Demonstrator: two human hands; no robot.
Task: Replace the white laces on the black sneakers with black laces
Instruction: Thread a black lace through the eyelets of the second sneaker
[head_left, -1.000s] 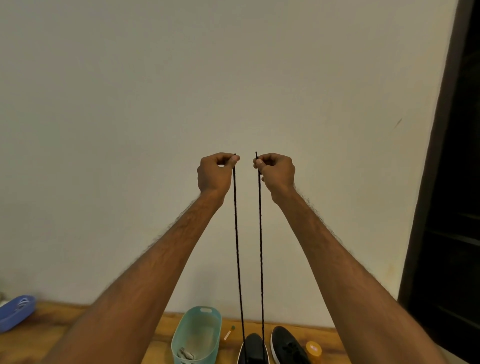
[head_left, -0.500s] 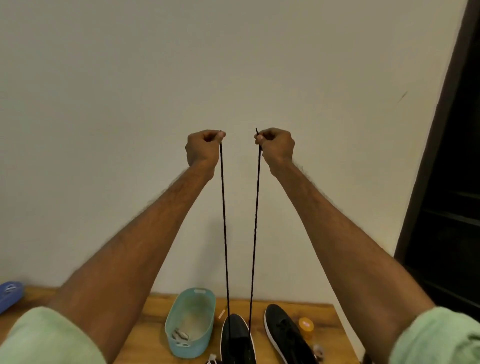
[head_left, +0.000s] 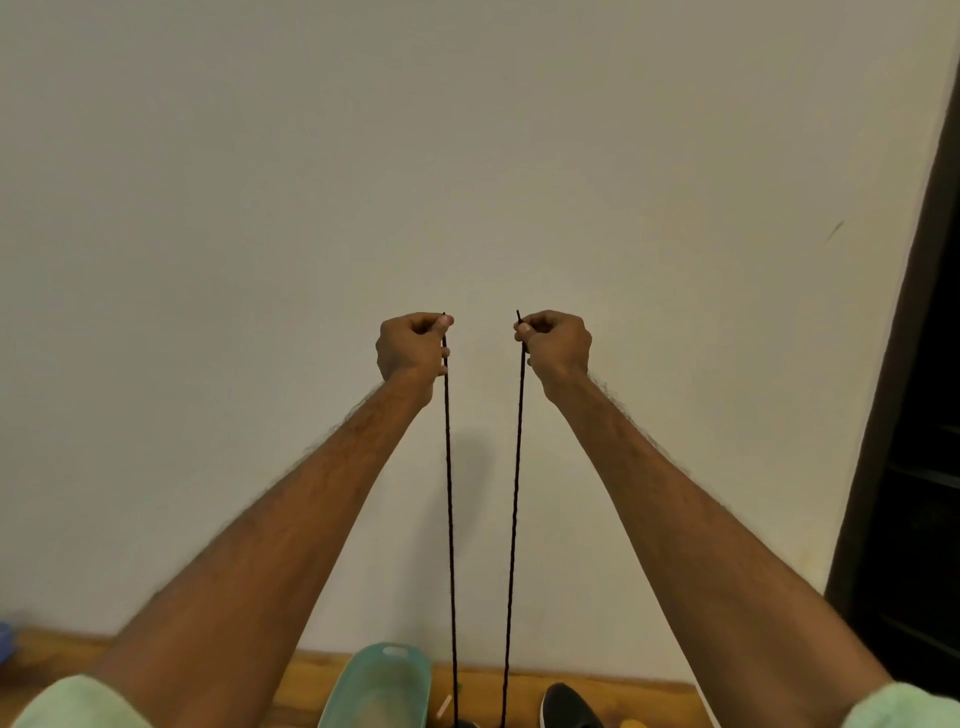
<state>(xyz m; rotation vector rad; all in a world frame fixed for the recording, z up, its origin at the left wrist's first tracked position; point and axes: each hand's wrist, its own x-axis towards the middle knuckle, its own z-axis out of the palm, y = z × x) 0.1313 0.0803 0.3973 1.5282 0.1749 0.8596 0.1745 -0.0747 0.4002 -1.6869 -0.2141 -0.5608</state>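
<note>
Spread wider apart than a second ago, the two ends of a black lace (head_left: 449, 519) are held high before a pale wall (head_left: 467, 156). One end is pinched between the thumb and curled fingers of the left hand (head_left: 413, 345), the other likewise by the right hand (head_left: 553, 343). Both strands are drawn taut, straight down toward the desk (head_left: 649, 699), and are cut off at the bottom of the view. A black sneaker (head_left: 569, 706) is seen just right of the right strand, toe toward the desk's far edge. A teal basket (head_left: 374, 691) is seen just left of the left strand, at that edge.
</note>
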